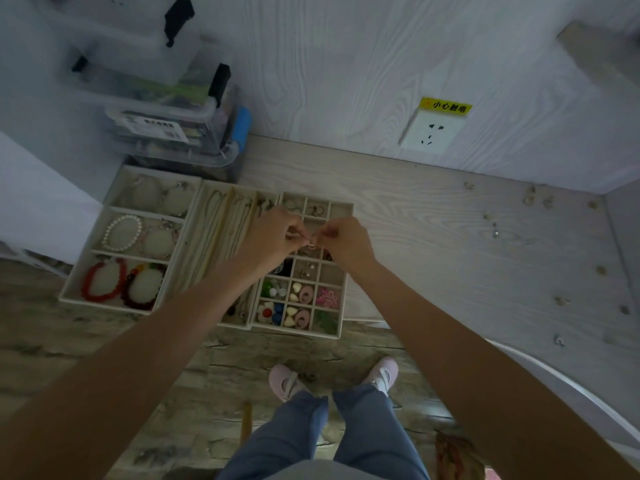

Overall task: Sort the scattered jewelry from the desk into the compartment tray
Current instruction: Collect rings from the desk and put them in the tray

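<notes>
Pinching one small earring (310, 241) between my left hand (273, 237) and right hand (343, 239), three trays (204, 202) just below.

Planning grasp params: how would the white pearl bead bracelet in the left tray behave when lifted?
The white pearl bead bracelet is probably floppy: separate beads strung in a loop, so it likely sags from a pinch. Round, glossy-looking beads may slip. It looks light, lying loose in its beige tray compartment.

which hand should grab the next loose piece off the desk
Probably the right hand: the scattered pieces lie on the desk to its side. The left hand would have to cross over. Both now pinch a small piece above the grid tray.
</notes>
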The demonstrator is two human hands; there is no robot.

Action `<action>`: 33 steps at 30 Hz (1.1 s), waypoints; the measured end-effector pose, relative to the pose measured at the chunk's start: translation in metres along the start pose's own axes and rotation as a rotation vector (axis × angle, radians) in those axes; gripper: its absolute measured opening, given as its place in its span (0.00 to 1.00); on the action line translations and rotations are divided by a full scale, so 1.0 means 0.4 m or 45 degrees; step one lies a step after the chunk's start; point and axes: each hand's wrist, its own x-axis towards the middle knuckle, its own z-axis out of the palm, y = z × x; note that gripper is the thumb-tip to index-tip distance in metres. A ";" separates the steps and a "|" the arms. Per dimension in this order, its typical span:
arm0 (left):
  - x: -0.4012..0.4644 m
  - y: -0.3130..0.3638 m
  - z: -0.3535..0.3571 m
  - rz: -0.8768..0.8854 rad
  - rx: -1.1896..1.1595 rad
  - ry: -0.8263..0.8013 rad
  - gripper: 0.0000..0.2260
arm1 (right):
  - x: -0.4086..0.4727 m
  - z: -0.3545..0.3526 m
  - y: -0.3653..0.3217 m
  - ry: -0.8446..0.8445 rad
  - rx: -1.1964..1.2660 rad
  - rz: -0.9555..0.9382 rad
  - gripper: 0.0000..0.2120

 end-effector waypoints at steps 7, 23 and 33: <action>0.007 -0.012 0.018 0.002 0.200 0.060 0.07 | -0.010 0.023 -0.027 0.120 -0.273 0.142 0.09; 0.009 0.018 0.041 -0.005 0.424 0.128 0.06 | -0.061 0.025 0.013 0.233 -0.605 -0.177 0.14; -0.001 0.021 0.055 -0.083 0.437 0.167 0.07 | -0.071 0.001 0.010 0.204 -0.629 -0.225 0.14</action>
